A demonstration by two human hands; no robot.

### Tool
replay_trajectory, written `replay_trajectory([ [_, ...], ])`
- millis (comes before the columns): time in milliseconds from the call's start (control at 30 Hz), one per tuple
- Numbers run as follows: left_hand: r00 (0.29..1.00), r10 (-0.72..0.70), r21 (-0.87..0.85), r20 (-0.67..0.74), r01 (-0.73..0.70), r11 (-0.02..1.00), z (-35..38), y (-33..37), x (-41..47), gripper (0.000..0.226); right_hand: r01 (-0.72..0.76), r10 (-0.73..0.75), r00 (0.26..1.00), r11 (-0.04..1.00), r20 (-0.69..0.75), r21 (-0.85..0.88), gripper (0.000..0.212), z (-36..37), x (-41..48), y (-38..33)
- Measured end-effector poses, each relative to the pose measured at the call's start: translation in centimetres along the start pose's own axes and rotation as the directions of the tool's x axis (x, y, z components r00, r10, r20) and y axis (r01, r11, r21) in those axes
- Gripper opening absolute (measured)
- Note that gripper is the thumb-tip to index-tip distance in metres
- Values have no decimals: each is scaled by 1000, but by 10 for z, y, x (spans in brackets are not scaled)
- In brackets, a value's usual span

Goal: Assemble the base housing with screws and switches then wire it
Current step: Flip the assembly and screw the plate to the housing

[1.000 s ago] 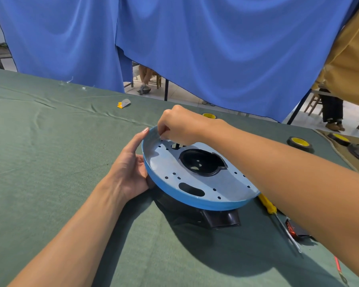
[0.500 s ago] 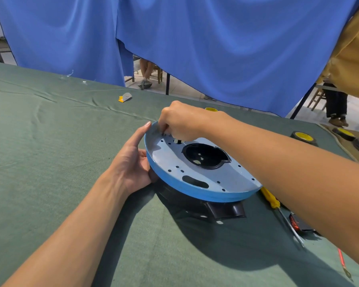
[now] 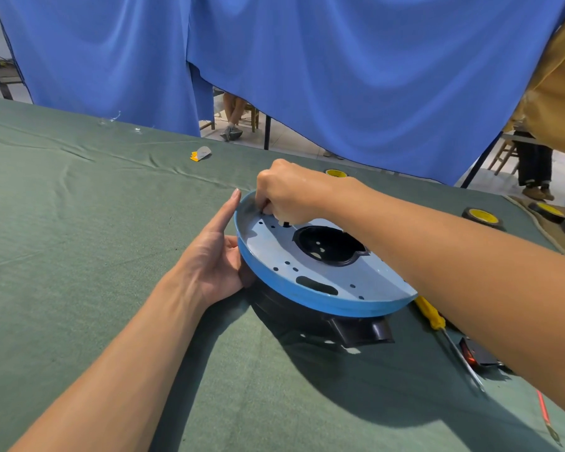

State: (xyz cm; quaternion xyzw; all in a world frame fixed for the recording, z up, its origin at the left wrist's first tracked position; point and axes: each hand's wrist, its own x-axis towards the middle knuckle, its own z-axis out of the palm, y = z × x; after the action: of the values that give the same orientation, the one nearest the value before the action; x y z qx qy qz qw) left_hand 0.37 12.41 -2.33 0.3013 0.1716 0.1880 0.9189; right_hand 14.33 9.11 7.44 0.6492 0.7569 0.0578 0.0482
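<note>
Over on the left, the green-clothed tabletop (image 3: 79, 239) carries only a small yellow-and-grey scrap (image 3: 200, 154) near its far edge. Then comes the left hand (image 3: 216, 256), laid flat against the side of the base housing (image 3: 323, 285). Its forefinger runs straight up along the blue rim, and its other fingers go out of sight beneath. It looks to be bracing the housing, not gripping it.

The housing sits mid-table, a round blue plate with drilled holes tipped up on its black underbody, the dark central well facing upward. The right hand (image 3: 287, 194) is closed over the far-left part of the plate. Its knuckles are up and its fingertips are bunched down among the small holes beside a dark slot. Whether it pinches a screw or a switch there I cannot tell, since the fingers hide it.

To the right, under that forearm, a yellow-handled screwdriver (image 3: 429, 316) lies beside the housing. Nearer the front is a small black part with a red face (image 3: 473, 353), likely a switch, and a thin red lead (image 3: 543, 415).

My guess is that this is the fitting stage, with something small being seated by hand into the plate, and the wiring not yet begun. The next move would need the left hand to hold the tilted plate firm. The right would have to set its piece square in its hole, then reach back for the screwdriver without knocking the housing off balance.
</note>
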Motion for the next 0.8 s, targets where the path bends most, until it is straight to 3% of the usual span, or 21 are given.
replay_trajectory([
  [533,1000,-5,11,-31,6,1000,-1,1,1,72,-123,127,992,981,-12,150,9,5,7,3],
  [800,993,33,48,-112,-28,998,1,1,2,56,-63,68,998,980,-19,190,11,2,4,9],
])
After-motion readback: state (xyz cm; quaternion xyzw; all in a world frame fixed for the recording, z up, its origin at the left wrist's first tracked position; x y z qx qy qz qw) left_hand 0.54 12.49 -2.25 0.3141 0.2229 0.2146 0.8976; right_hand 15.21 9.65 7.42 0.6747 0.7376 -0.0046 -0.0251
